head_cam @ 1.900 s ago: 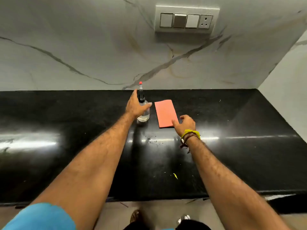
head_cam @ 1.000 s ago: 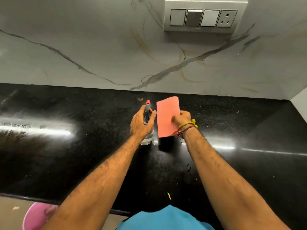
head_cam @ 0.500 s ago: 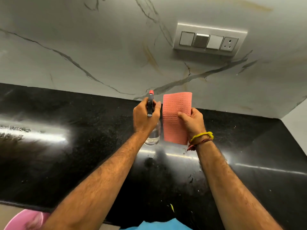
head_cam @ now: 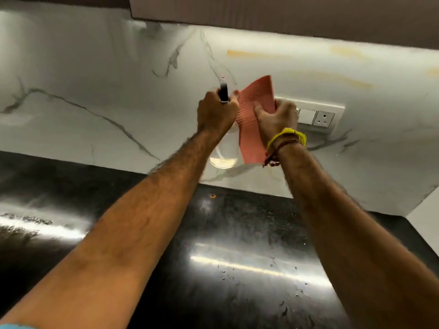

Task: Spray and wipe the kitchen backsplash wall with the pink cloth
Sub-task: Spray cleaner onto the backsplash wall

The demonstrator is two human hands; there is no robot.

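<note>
In the head view, both arms reach forward over the black countertop (head_cam: pixel 237 233) toward the marble backsplash wall (head_cam: pixel 107 79). The left hand (head_cam: pixel 217 112) has its fingers curled around the neck of the spray bottle (head_cam: pixel 223 155) and holds it up in the air in front of the wall; the dark nozzle stands above the fist, and the clear round base with a little liquid shows below the wrist. Just beside it, the right hand (head_cam: pixel 275 116) grips the pink cloth (head_cam: pixel 254 110) — the cloth hangs flat and a bit tilted, its upper corner above the fingers and its lower end near the bottle's base. The two hands are close together, almost touching. A yellow band (head_cam: pixel 288 135) with some darker threads sits on the right wrist.

Behind the right hand is the switch plate (head_cam: pixel 318 117) on the wall, partly hidden by the hand and the cloth. Yellowish streaks (head_cam: pixel 256 53) mark the wall higher up — under the dark cabinet (head_cam: pixel 285 13). The countertop shows bright reflections and small drops or crumbs.
</note>
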